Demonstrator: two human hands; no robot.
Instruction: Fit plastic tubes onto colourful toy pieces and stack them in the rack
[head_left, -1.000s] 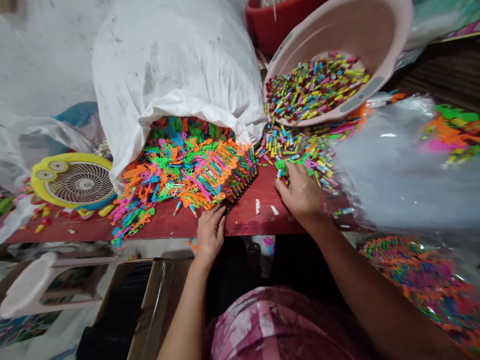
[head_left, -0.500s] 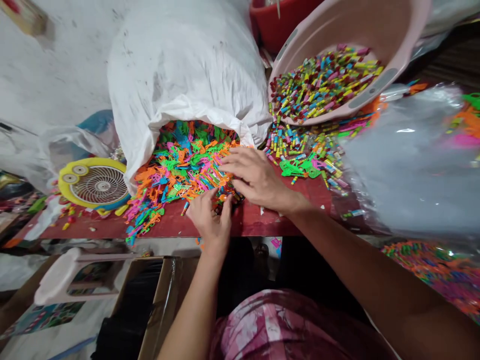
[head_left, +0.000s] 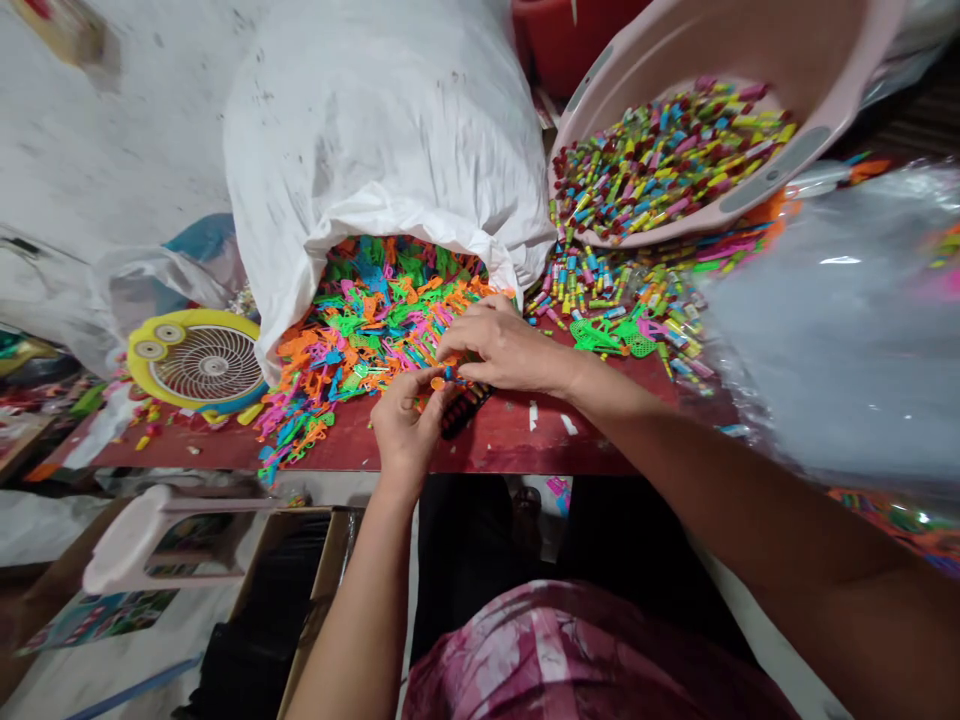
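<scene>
My left hand pinches a small orange plastic piece between thumb and fingertips. Close beside it, my right hand has its fingers curled down, their tips by a tiny blue piece; what they hold is not clear. Below the fingertips lies a black slotted holder on the red tabletop, partly hidden by the hands. Colourful small plastic pieces spill from the mouth of a white sack just behind both hands.
On the right, a tilted pink basin holds many small coloured tubes, some spilled before it. Green plastic pieces lie nearby. A clear plastic bag covers the right end. A yellow fan stands left; a stool is below.
My right fingers have drawn in from being spread over the pile and are now curled near my left fingertips. More of the black holder shows. The view has shifted slightly.
</scene>
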